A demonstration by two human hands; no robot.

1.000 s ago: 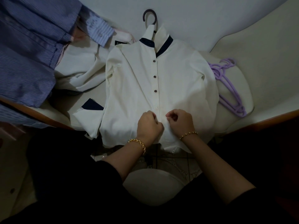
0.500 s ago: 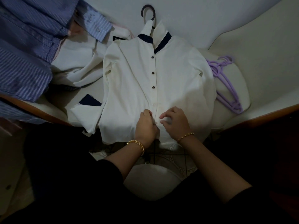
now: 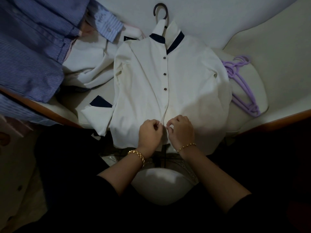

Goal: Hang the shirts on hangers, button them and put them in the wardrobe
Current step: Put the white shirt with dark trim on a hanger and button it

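Observation:
A white shirt (image 3: 143, 84) with a navy collar lies flat on a pale cushioned seat, on a dark hanger whose hook (image 3: 160, 10) sticks out past the collar. Three dark buttons down its front are fastened. My left hand (image 3: 149, 133) and my right hand (image 3: 180, 130) sit side by side at the lower placket, each pinching an edge of the shirt's front opening. The button between my fingers is hidden.
Purple hangers (image 3: 242, 84) lie on the seat (image 3: 255, 91) to the right. Blue striped shirts (image 3: 30, 47) are heaped at the left over a wooden armrest (image 3: 42, 110), with another white garment (image 3: 90, 64) beside them. A white rounded object (image 3: 165, 185) sits below my arms.
My hands have worked at the lower placket. The right hand spread flat on the fabric, and now its fingers pinch the placket edge again.

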